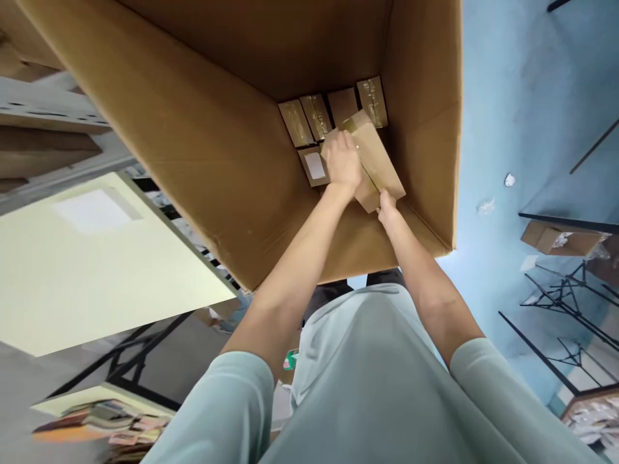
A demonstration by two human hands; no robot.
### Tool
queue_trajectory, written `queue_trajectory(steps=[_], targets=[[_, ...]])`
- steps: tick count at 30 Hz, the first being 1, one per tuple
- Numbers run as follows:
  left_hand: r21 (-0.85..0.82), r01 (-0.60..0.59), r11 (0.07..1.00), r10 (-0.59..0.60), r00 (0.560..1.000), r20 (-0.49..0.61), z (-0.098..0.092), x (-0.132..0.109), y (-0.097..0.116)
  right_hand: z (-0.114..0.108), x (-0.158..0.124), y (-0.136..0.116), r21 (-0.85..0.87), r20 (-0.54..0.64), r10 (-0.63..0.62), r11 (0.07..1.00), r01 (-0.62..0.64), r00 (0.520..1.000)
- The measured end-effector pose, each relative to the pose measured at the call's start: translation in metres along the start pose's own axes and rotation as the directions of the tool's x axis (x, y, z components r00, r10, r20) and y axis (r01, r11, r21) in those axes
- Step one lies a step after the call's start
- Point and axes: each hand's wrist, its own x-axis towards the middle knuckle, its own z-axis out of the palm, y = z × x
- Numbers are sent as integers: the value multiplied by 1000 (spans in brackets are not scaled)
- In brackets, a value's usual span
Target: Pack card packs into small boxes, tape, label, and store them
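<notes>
Deep inside a large cardboard carton [203,154], both of my hands are closed on one small cardboard box [382,161]. My left hand [343,161] grips its upper left side, fingers curled over the edge. At its near end, my right hand [387,207] holds the lower edge with the thumb on top. The box is tilted and hides part of what lies under it. Beyond it, several similar taped boxes [296,124] stand in a row against the far wall. Another box with a white label [315,165] sits left of my left hand.
A pale table top [97,258] stands left of the carton, with a white sheet [99,209] on it. To the right, an opened cardboard box [561,238] and black metal frames [561,296] are on the blue floor [507,116]. Flat coloured pieces [116,419] lie at lower left.
</notes>
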Motion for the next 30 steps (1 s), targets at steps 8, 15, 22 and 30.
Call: queue_trajectory(steps=[8,15,22,30], targets=[[59,21,998,-38,952,305,134,123,-44,26,86,36,526,-237,656,706,-473,716],[178,43,983,-121,879,461,177,168,-107,19,142,80,462,-400,668,738,-492,628],[-18,-59,998,61,914,400,189,157,-144,16,153,95,397,-447,616,786,-473,648],[44,158,986,-163,975,152,122,23,-176,40,106,78,116,-181,742,668,-735,646]])
